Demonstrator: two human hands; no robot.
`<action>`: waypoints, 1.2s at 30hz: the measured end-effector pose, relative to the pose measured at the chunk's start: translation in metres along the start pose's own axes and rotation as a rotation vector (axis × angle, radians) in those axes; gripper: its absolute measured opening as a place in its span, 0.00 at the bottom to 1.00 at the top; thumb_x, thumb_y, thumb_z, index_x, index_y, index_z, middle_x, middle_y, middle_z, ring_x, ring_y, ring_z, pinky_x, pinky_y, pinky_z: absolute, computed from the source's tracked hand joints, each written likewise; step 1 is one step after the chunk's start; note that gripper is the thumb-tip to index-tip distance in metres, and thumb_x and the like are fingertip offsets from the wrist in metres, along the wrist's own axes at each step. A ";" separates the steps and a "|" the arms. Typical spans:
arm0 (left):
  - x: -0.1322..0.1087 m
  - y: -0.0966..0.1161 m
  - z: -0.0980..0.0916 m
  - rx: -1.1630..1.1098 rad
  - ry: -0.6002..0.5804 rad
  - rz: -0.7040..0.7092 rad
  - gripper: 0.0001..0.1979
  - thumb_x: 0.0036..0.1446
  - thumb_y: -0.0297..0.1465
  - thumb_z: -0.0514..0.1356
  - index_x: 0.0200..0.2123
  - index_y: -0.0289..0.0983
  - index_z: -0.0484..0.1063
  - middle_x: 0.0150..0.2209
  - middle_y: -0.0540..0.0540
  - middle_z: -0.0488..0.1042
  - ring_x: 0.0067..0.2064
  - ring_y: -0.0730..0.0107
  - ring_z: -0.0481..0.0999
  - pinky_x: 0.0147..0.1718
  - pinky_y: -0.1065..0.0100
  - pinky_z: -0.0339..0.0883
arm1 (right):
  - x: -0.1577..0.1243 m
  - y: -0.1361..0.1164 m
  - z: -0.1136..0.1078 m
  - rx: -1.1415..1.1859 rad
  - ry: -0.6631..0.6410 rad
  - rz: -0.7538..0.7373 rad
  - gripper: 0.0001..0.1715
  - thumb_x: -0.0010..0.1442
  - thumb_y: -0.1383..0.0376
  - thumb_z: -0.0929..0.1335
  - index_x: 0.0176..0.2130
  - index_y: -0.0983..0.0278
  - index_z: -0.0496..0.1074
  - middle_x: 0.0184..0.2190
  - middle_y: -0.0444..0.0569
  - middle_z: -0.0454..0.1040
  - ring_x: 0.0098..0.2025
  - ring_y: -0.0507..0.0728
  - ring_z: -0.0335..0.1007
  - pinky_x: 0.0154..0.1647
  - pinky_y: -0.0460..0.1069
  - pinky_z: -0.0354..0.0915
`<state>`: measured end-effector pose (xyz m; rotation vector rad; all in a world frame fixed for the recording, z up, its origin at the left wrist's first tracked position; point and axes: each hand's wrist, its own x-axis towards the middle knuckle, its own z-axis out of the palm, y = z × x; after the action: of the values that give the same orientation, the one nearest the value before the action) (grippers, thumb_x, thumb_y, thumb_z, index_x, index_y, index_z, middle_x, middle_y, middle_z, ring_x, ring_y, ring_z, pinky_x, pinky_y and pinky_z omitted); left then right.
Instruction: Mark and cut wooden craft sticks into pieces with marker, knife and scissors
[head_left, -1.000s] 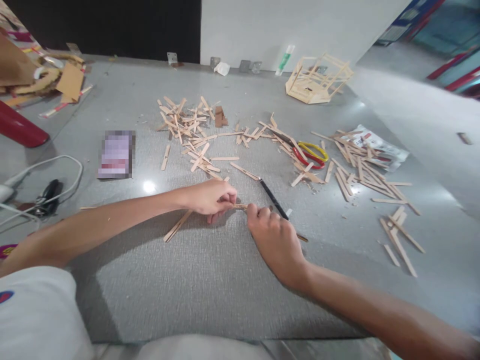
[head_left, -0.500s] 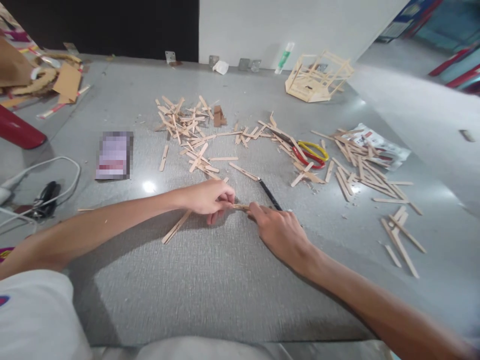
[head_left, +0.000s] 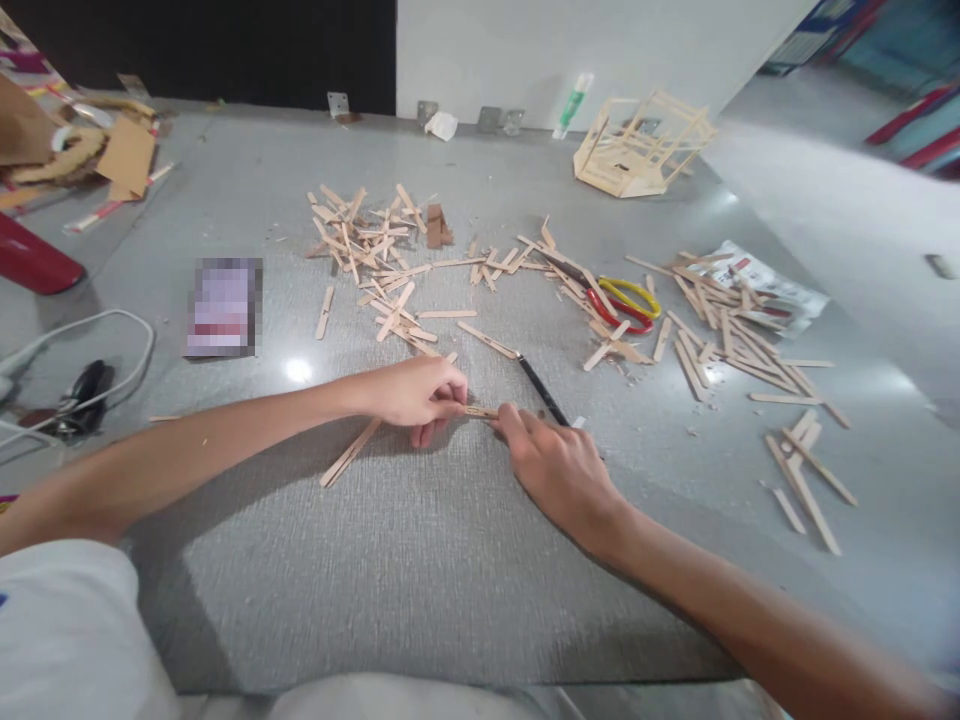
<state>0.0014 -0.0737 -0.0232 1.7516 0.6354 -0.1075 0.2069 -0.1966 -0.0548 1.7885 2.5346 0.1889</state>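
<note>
Between my two hands a short wooden craft stick (head_left: 480, 412) is held level just above the table. My left hand (head_left: 429, 398) pinches its left end, and my right hand (head_left: 559, 462) grips the right end with thumb and finger. A black craft knife (head_left: 541, 386) lies beside my right hand, its lower end partly hidden by the fingers. Its tip touches another craft stick (head_left: 487, 340). Two sticks side by side (head_left: 349, 456) rest under my left wrist, partly covered.
Behind my hands lies a heap of craft sticks (head_left: 360, 240). Scissors with red and yellow handles (head_left: 626, 305) and more sticks (head_left: 720, 340) are at right. A stick-built frame (head_left: 637, 150) stands at the back. At left are a phone (head_left: 223, 305), a cable (head_left: 112, 315) and a red cylinder (head_left: 34, 258).
Both hands keep their hold on the craft stick and have barely moved. The whole view has shifted slightly.
</note>
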 end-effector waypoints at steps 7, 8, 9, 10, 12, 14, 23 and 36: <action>0.001 -0.001 0.001 -0.007 0.005 0.002 0.14 0.70 0.35 0.59 0.31 0.37 0.66 0.23 0.50 0.75 0.20 0.72 0.76 0.24 0.70 0.69 | -0.002 -0.010 -0.008 -0.184 0.082 -0.049 0.15 0.70 0.79 0.60 0.45 0.65 0.71 0.28 0.47 0.77 0.28 0.54 0.74 0.27 0.50 0.50; 0.001 -0.001 0.001 -0.006 0.007 -0.001 0.13 0.71 0.34 0.58 0.31 0.37 0.66 0.23 0.50 0.75 0.20 0.73 0.76 0.23 0.71 0.69 | -0.002 -0.011 -0.009 -0.200 0.083 -0.042 0.16 0.69 0.79 0.60 0.43 0.64 0.72 0.28 0.47 0.76 0.28 0.54 0.74 0.27 0.50 0.51; 0.001 -0.001 0.001 -0.006 0.010 -0.005 0.13 0.71 0.33 0.58 0.31 0.37 0.66 0.23 0.50 0.75 0.20 0.73 0.75 0.23 0.71 0.69 | -0.002 -0.012 -0.010 -0.213 0.082 -0.033 0.16 0.69 0.79 0.60 0.41 0.64 0.72 0.28 0.47 0.76 0.27 0.54 0.73 0.27 0.50 0.51; 0.001 -0.001 0.001 -0.008 0.012 -0.009 0.13 0.71 0.32 0.58 0.31 0.37 0.66 0.23 0.50 0.75 0.19 0.73 0.75 0.23 0.71 0.69 | -0.002 -0.013 -0.010 -0.222 0.079 -0.027 0.16 0.70 0.79 0.60 0.39 0.64 0.71 0.27 0.47 0.76 0.27 0.54 0.73 0.27 0.50 0.51; 0.001 -0.001 0.002 -0.008 0.014 -0.009 0.13 0.70 0.32 0.58 0.31 0.37 0.66 0.23 0.50 0.75 0.20 0.73 0.76 0.23 0.71 0.69 | -0.001 -0.014 -0.010 -0.230 0.075 -0.021 0.17 0.70 0.79 0.60 0.38 0.64 0.71 0.27 0.47 0.76 0.26 0.54 0.72 0.27 0.50 0.51; 0.001 -0.001 0.002 -0.003 0.013 0.001 0.12 0.70 0.32 0.58 0.31 0.37 0.66 0.23 0.50 0.75 0.20 0.73 0.76 0.23 0.71 0.69 | -0.001 -0.014 -0.010 -0.230 0.070 -0.025 0.17 0.70 0.79 0.60 0.38 0.63 0.71 0.27 0.47 0.76 0.26 0.53 0.72 0.27 0.50 0.52; 0.000 0.004 0.002 0.006 0.013 -0.017 0.12 0.71 0.28 0.56 0.31 0.37 0.65 0.23 0.51 0.74 0.20 0.73 0.76 0.22 0.71 0.70 | 0.001 -0.015 -0.012 -0.201 -0.001 -0.014 0.16 0.67 0.80 0.61 0.39 0.62 0.70 0.28 0.46 0.77 0.28 0.54 0.74 0.26 0.50 0.52; 0.001 -0.002 0.001 0.020 0.011 0.037 0.12 0.70 0.33 0.59 0.31 0.37 0.66 0.23 0.50 0.76 0.20 0.73 0.76 0.24 0.71 0.68 | 0.001 -0.014 -0.009 -0.209 0.050 -0.024 0.14 0.66 0.80 0.62 0.38 0.63 0.70 0.27 0.45 0.76 0.26 0.54 0.74 0.26 0.49 0.51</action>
<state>0.0015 -0.0744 -0.0257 1.7832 0.6122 -0.0787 0.1923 -0.2015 -0.0471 1.6954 2.4603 0.4836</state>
